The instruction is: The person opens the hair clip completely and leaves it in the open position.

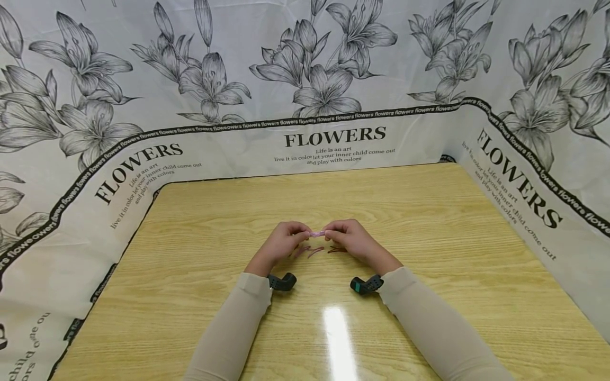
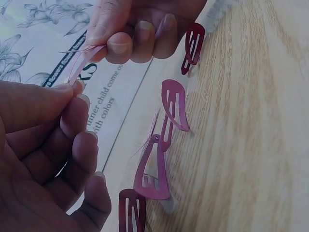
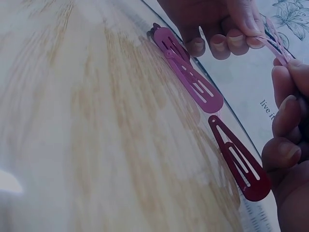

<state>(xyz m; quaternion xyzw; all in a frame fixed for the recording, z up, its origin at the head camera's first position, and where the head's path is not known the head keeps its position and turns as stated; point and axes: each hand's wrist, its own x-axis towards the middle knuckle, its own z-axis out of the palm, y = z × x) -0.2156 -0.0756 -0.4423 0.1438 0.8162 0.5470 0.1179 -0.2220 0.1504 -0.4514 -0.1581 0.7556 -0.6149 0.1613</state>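
Note:
Both hands meet over the middle of the table, joined by a thin pink strip (image 1: 316, 234). My left hand (image 1: 282, 244) pinches one end between thumb and forefinger. The other end is pinched the same way by my right hand (image 1: 353, 241). Up close in the left wrist view, the pink strip (image 2: 79, 65) is narrow and flexible-looking, with a fine dark line crossing it; its exact kind I cannot tell. Below the hands lie several snap hair clips: pink ones (image 2: 175, 108) in the middle, a dark red one (image 3: 244, 162) near my right hand and another dark red one (image 2: 132, 210) near my left.
Fine pink strands (image 2: 153, 128) lie beside the pink clips. The wooden table (image 1: 214, 211) is bordered by a white flower-printed cloth (image 1: 333, 148) at the back and sides. Dark wrist devices (image 1: 283, 282) sit at both cuffs. A bright reflection shows on the near tabletop.

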